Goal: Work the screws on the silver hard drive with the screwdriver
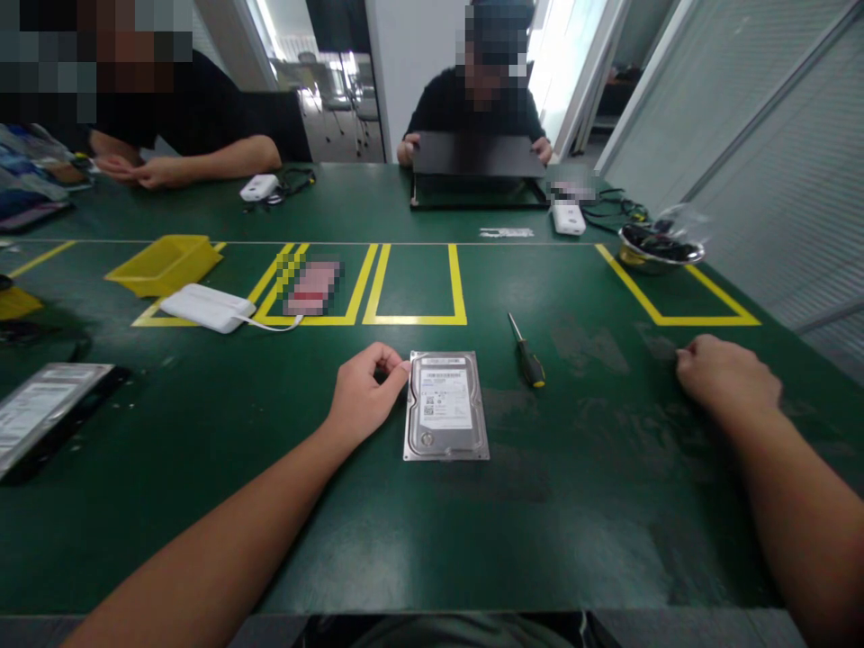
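Note:
A silver hard drive (pixel 445 396) with a white label lies flat on the green table in front of me. My left hand (pixel 368 387) is at its upper left edge, fingers curled and thumb and fingertips closed on that edge. To the drive's right is a screwdriver (pixel 530 360) with a black and yellow handle, its tip pointing away from me. My right hand (pixel 729 378) rests on the table farther right, closed in a loose fist, with nothing visible in it; its nearest marked area is the yellow tape corner (pixel 658 320).
At left lie another hard drive (pixel 47 409), a yellow bin (pixel 166 263) and a white power bank (pixel 208 307) cabled to a blurred phone-like item (pixel 314 288). A metal bowl (pixel 654 261) of dark items stands back right. Across the table, one person holds a dark panel (pixel 479 155); another sits left.

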Available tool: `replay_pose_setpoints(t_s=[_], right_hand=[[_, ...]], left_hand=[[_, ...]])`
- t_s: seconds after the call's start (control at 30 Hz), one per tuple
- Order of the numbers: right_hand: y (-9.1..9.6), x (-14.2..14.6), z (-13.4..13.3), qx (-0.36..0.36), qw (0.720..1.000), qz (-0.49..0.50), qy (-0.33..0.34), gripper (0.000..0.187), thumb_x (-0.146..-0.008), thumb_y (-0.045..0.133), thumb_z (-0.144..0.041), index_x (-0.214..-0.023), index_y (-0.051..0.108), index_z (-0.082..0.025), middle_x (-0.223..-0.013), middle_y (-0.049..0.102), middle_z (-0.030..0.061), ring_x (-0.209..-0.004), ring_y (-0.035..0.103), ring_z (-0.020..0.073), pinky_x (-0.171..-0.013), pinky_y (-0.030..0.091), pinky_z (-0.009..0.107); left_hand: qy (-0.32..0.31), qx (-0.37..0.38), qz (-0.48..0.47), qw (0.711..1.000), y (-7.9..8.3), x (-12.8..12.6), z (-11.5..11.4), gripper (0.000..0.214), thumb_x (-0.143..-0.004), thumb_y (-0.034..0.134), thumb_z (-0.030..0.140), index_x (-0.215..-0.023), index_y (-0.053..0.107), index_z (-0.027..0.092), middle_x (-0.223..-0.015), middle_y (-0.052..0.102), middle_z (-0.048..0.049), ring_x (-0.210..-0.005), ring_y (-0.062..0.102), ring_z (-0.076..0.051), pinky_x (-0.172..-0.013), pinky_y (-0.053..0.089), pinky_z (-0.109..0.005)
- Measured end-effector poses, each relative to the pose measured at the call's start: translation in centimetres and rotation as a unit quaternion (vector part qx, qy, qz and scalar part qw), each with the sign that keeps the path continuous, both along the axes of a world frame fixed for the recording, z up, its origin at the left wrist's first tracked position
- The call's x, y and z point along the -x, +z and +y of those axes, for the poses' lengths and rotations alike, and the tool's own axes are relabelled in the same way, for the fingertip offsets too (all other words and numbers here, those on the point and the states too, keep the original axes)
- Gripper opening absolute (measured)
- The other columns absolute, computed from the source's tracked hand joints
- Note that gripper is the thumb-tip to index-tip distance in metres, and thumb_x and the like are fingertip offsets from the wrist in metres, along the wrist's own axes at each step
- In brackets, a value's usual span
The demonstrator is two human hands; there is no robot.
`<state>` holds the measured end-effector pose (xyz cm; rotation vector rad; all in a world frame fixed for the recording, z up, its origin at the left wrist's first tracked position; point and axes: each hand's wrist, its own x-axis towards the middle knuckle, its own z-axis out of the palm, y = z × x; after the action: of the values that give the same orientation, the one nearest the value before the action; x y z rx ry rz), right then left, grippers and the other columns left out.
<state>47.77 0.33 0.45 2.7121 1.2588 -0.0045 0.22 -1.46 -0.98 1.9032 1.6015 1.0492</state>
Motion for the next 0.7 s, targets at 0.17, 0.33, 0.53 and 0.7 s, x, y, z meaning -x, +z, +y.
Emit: replay_pose_setpoints(t_s=[0.17,0.33,0.53,0.7], right_hand=[[0.2,0.3,-0.2,0.002,1.000,-0.004,0.010,0.047,-0.096,0.030,-0.044,-0.119,0.061,-0.016,-0.124,0.060,0.0224,-0.107,0.059,0.0381,-0.069,0.041,0.043],[0.7,0.8,-0.5,0.006,1.000,0.002,0.027,0.050,-0.098,0.028,-0.043,-0.120,0.060,-0.013,-0.121,0.058,0.0246,-0.105,0.059,0.0361,-0.066,0.037,0.042],[1.1,1.1,-0.7,-0.002,0.999,0.008,0.047,0.053,-0.099,0.026,-0.044,-0.120,0.060,-0.009,-0.116,0.058,0.0265,-0.101,0.060,0.0348,-0.065,0.036,0.042],[0.8,0.9,-0.4,-0.019,0.999,0.001,0.047,0.047,-0.097,0.032,-0.038,-0.119,0.060,-0.008,-0.112,0.060,0.0276,-0.096,0.061,0.0340,-0.062,0.035,0.041]], left_hand=[[-0.003,0.003,-0.004,1.000,0.0,0.0,0.0,0.016,-0.084,0.061,0.030,-0.074,0.060,0.018,-0.069,0.061,0.0021,-0.065,0.055,-0.013,-0.064,0.042,-0.027],[-0.008,0.002,-0.004,1.000,0.0,0.0,0.0,0.016,-0.084,0.061,0.030,-0.074,0.060,0.018,-0.069,0.061,0.0020,-0.065,0.056,-0.013,-0.064,0.042,-0.027],[-0.009,0.004,-0.003,1.000,-0.1,0.0,0.0,0.016,-0.084,0.062,0.030,-0.074,0.060,0.018,-0.070,0.062,0.0022,-0.067,0.056,-0.013,-0.065,0.042,-0.027],[-0.011,0.006,-0.008,1.000,0.0,0.0,0.0,0.016,-0.084,0.062,0.029,-0.074,0.060,0.018,-0.069,0.062,0.0020,-0.066,0.056,-0.013,-0.064,0.042,-0.027]])
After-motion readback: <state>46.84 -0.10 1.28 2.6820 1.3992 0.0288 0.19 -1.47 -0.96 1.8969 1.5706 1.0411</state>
